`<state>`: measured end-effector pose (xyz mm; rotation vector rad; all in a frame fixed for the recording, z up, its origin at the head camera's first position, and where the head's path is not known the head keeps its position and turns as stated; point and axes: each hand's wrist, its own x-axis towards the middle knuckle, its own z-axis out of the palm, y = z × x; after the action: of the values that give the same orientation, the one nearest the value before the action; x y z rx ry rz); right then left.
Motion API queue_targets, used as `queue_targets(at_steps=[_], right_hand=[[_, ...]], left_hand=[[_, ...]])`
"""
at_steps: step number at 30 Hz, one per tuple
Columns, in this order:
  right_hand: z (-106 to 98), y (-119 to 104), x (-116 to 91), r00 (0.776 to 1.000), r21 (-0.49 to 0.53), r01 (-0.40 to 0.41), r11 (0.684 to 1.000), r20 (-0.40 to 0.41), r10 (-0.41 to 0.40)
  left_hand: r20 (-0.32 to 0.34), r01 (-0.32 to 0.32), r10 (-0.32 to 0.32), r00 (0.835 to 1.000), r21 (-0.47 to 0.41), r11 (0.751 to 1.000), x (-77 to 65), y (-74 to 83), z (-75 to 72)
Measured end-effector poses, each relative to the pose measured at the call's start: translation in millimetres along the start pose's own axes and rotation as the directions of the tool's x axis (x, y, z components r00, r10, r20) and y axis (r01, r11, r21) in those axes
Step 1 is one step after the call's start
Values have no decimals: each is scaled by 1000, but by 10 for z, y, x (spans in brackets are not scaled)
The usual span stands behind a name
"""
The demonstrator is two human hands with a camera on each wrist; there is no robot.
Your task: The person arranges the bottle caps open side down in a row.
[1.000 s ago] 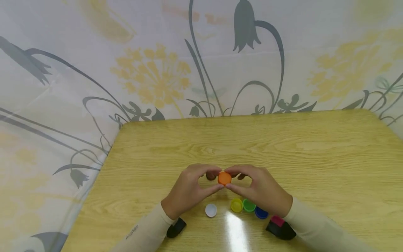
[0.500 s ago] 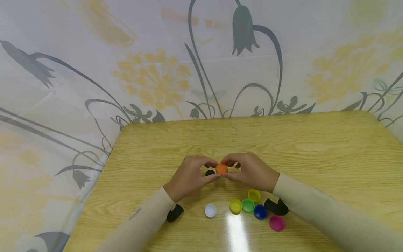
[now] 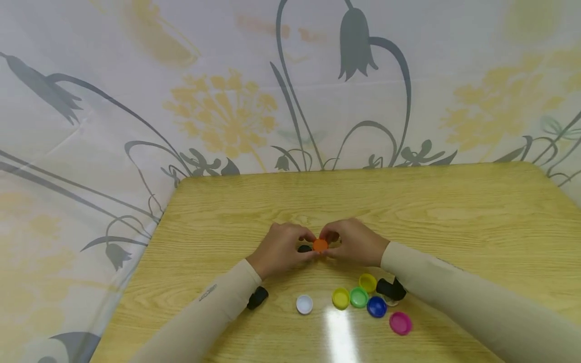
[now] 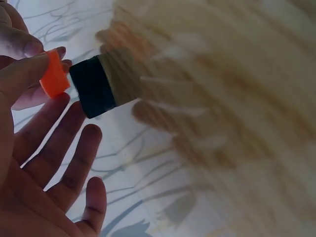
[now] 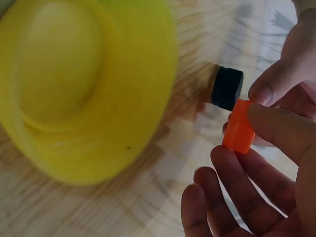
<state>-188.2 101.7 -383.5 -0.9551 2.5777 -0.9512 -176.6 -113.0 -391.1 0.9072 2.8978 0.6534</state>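
A small round orange cap [image 3: 320, 245] is pinched between both hands near the middle of the table. My left hand [image 3: 283, 245] holds its left side by thumb and forefinger; the other fingers spread below in the left wrist view. From the other side my right hand [image 3: 356, 243] pinches it likewise. Just left of the orange cap, a short black cylindrical piece [image 4: 92, 86] stands on the shiny table, partly hidden by the left hand in the head view. The two pieces look close together; whether they touch, or whether the orange cap rests on the table, I cannot tell.
Nearer me lie shallow round lids: white [image 3: 304, 304], yellow [image 3: 341, 298], green [image 3: 359, 297], another yellow [image 3: 367, 283], blue [image 3: 376, 306] and pink [image 3: 401, 323]. A pale one is partly covered by a black wrist device [image 3: 391, 289]. A patterned cloth [image 3: 290, 101] hangs behind the wooden table [image 3: 254, 201].
Both hands have lowered toward the table and moved slightly away from me with the orange cap, stopping beside the black piece. The second yellow lid and the pink lid have come into fuller view.
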Motion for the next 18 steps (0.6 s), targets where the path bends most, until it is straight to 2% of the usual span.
queue_targets(at_steps=[18], right_hand=[[34,72,20,999,17,1,1000,50,-1]], left_hand=[[46,-2,0,999,40,999,31,34,54]])
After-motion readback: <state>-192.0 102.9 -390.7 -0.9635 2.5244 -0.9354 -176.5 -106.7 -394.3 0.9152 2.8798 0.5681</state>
